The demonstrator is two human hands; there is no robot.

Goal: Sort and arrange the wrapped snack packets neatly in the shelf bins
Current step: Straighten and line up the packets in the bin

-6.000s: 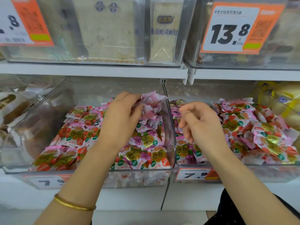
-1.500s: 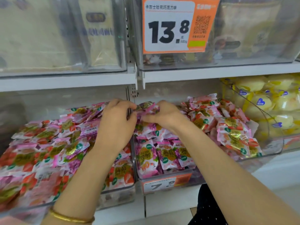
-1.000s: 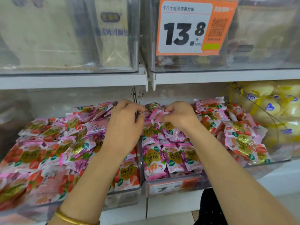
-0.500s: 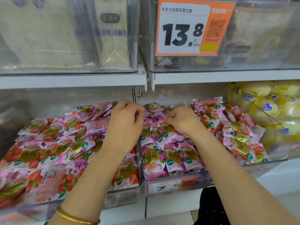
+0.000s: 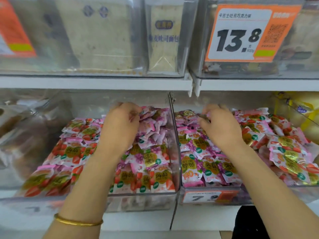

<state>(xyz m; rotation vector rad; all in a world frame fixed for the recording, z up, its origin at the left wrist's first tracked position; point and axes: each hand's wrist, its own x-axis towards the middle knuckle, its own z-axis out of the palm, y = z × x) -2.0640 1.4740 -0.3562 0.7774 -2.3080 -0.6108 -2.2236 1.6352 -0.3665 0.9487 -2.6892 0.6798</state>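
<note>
Head camera looks at a shop shelf with two clear bins side by side. Both are full of snack packets (image 5: 155,159), pink and white with red and gold on them. A clear wall (image 5: 174,138) stands between the left bin (image 5: 146,201) and the right bin (image 5: 276,192).

The left hand (image 5: 120,128) reaches to the back of the left bin, fingers bent down onto the packets. The right hand (image 5: 222,126) does the same in the right bin. Both hands are blurry, so I cannot tell if they hold a packet. A gold bangle (image 5: 77,221) sits on the left wrist.

A white shelf board (image 5: 103,82) hangs close over the hands. On it stand bread packs (image 5: 100,35) and a big orange price tag (image 5: 241,33). Yellow packs (image 5: 309,107) lie far right.
</note>
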